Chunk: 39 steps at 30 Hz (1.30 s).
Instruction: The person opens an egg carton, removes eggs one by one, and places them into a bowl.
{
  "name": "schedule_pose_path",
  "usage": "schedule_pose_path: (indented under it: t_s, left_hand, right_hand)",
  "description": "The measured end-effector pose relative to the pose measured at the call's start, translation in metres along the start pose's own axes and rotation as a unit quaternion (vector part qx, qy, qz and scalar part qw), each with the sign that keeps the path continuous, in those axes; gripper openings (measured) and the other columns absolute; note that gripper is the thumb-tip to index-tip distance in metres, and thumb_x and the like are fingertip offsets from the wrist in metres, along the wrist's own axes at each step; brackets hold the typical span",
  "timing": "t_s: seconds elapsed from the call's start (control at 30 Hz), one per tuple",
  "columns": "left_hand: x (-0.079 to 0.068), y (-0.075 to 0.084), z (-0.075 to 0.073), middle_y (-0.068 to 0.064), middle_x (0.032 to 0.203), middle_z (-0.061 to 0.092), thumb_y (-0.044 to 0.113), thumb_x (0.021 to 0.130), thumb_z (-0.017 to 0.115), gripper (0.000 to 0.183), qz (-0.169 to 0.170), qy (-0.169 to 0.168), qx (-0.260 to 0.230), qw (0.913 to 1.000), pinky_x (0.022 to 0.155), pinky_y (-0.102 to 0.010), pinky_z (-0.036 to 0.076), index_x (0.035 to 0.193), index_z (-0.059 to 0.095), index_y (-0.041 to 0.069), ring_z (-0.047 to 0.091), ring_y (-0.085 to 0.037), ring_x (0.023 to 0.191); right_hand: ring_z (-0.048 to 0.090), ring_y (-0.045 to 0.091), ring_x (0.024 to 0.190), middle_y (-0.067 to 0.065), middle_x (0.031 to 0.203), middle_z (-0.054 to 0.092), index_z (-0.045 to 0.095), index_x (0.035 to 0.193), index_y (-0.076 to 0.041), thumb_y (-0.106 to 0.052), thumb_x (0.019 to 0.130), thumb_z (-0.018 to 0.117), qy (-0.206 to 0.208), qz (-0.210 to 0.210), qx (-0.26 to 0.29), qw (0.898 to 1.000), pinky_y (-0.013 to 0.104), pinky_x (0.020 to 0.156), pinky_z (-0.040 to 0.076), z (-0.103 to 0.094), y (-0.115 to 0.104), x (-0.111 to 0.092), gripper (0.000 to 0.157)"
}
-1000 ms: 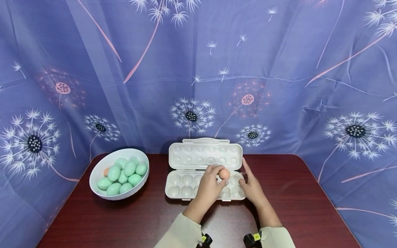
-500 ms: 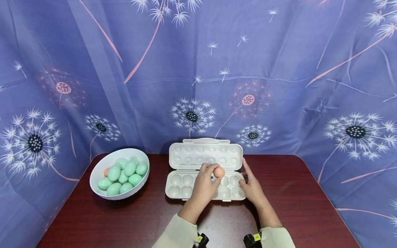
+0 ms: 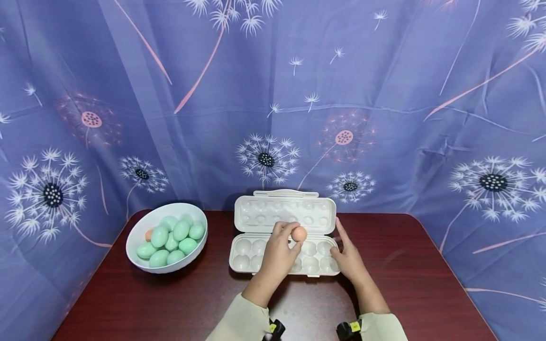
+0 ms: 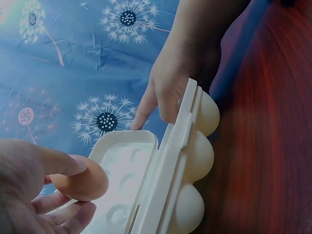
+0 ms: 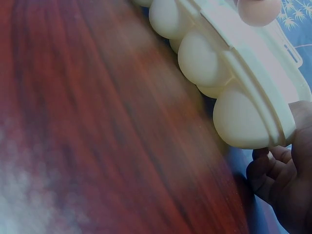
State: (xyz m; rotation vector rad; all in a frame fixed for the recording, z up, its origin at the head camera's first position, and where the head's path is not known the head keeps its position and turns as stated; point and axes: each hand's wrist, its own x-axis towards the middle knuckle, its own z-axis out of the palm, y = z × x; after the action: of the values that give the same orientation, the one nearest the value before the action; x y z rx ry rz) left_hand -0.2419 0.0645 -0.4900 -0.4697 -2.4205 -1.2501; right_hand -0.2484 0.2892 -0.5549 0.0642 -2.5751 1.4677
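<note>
My left hand (image 3: 278, 253) pinches a brown egg (image 3: 299, 234) between thumb and fingers, in the air over the white plastic egg box (image 3: 241, 262). In the left wrist view the egg (image 4: 83, 179) is clear of the box. The box's lid (image 3: 256, 213) stands raised at the back, and the cups that show are empty; my left hand covers some in the middle. At the box's right end my right hand (image 3: 350, 260) grips the rim, thumb on top and fingers curled below, as the right wrist view shows. Its index finger stretches along the lid's edge.
A white bowl (image 3: 133, 253) at the table's left holds several pale green eggs (image 3: 159, 237) and an orange-brown one (image 3: 148, 235). A blue dandelion-print curtain (image 3: 204, 142) hangs right behind the dark red table (image 3: 418, 279).
My left hand has shifted a little to the left and slightly back with the brown egg. My right hand keeps its grip on the egg box. The bowl has not moved.
</note>
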Motion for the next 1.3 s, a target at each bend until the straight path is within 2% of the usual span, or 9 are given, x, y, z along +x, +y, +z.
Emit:
schedule_pose_path:
  t_s: [0.37,0.9,1.07,1.3]
  left_hand:
    - [0.000,-0.002,-0.009,-0.007,0.116,0.062,0.005,0.079,0.082,0.045,0.007,0.011,0.009,0.9999,0.078,-0.027,0.056,0.121,0.069,0.010,0.067,-0.019,0.090]
    - [0.001,0.001,-0.029,-0.011,0.121,0.065,0.004,0.081,0.082,0.045,-0.013,0.023,-0.018,0.9995,0.080,-0.034,0.060,0.123,0.068,0.007,0.068,-0.024,0.101]
    - [0.001,-0.003,-0.034,-0.010,0.121,0.066,0.003,0.080,0.082,0.045,-0.009,0.032,-0.013,0.9994,0.079,-0.032,0.060,0.123,0.068,0.007,0.068,-0.023,0.101]
    - [0.002,-0.008,-0.043,-0.011,0.122,0.066,0.004,0.081,0.082,0.046,-0.024,0.033,-0.016,0.9990,0.079,-0.036,0.061,0.125,0.067,0.007,0.068,-0.023,0.102]
  right_hand:
    - [0.059,0.010,0.079,0.021,0.117,0.065,0.017,0.163,-0.033,0.004,0.090,0.057,-0.004,0.015,-0.008,1.000,0.024,0.067,0.052,-0.001,0.000,0.000,0.091]
    - [0.059,0.009,0.078,0.022,0.118,0.063,0.016,0.162,-0.035,0.005,0.090,0.056,-0.008,0.015,-0.004,1.000,0.024,0.066,0.052,-0.001,0.002,0.001,0.092]
    - [0.059,0.009,0.078,0.021,0.118,0.063,0.016,0.162,-0.036,0.005,0.090,0.056,-0.008,0.021,-0.004,1.000,0.024,0.066,0.053,-0.001,0.002,0.001,0.092]
    - [0.060,0.010,0.080,0.021,0.118,0.064,0.016,0.162,-0.038,0.005,0.090,0.056,-0.007,0.021,-0.007,1.000,0.024,0.066,0.053,0.000,0.002,0.001,0.093]
